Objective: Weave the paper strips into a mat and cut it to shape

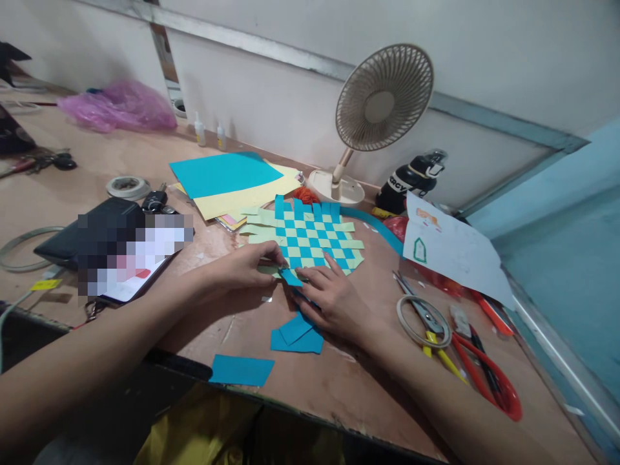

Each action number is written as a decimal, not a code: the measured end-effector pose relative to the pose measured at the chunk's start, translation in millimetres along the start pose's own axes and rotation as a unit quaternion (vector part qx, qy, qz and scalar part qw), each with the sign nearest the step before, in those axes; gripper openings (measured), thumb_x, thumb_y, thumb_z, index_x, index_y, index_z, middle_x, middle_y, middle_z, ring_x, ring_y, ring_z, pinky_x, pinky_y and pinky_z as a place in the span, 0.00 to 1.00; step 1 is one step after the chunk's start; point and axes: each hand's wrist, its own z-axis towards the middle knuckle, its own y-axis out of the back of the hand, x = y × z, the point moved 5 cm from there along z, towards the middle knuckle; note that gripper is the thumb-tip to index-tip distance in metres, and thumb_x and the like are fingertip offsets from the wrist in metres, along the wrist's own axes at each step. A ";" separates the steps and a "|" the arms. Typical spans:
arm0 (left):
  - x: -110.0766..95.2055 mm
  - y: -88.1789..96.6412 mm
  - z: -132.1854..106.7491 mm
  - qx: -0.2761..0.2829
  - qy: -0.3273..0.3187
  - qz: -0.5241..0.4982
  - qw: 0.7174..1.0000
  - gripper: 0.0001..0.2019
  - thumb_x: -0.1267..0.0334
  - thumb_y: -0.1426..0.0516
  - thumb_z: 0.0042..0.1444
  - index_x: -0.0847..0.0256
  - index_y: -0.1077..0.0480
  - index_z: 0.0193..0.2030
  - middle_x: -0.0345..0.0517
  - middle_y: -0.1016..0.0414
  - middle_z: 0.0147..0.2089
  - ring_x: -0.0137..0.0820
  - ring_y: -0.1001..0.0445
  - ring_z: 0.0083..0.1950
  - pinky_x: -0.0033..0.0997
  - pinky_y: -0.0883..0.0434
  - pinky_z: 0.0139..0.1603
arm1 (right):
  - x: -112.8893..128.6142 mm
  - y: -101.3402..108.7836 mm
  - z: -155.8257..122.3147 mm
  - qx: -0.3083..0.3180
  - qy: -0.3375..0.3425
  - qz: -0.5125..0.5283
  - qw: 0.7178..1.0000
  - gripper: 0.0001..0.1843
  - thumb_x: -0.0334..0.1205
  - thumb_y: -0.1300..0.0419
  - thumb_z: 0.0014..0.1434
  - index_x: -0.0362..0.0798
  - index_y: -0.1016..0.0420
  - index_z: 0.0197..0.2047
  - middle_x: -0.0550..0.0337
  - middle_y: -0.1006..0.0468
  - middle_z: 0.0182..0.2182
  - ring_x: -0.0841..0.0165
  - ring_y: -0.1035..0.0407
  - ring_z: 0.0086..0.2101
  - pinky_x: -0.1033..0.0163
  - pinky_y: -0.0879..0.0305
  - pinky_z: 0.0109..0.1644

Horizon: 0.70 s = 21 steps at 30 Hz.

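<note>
Forearms (97, 336) reach over the wooden surface (349, 394); left hand (245, 268) pinches a blue paper strip (290, 278) at the woven paper mat's (310, 236) near edge, right hand (336, 303) spread flat beside it, steadying the weave.

**Room corner: white wall panels (271, 119) meeting pale blue wall (566, 278) at right**
Aluminium trim (310, 59) running across upper frame; plywood workbench (358, 400) butting against both walls.
</note>
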 end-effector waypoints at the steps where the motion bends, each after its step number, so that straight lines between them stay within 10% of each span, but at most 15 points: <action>1: 0.3 -0.1 0.4 0.005 -0.004 -0.005 1.000 0.12 0.67 0.43 0.49 0.56 0.32 0.42 0.45 0.22 0.44 0.37 0.24 0.45 0.36 0.26 0.44 | -0.2 -0.7 -0.4 0.000 0.002 0.001 1.000 0.11 0.39 0.46 0.67 0.48 0.22 0.43 0.49 0.21 0.50 0.59 0.28 0.49 0.34 0.48 0.68; 21: -1.7 2.6 3.4 0.043 -0.050 0.063 0.996 0.15 0.68 0.42 0.54 0.60 0.25 0.49 0.49 0.21 0.51 0.36 0.23 0.52 0.35 0.28 0.53 | -0.3 -5.3 -2.9 0.001 0.007 -0.015 1.000 0.15 0.40 0.47 0.68 0.45 0.22 0.50 0.46 0.23 0.51 0.57 0.30 0.48 0.35 0.47 0.67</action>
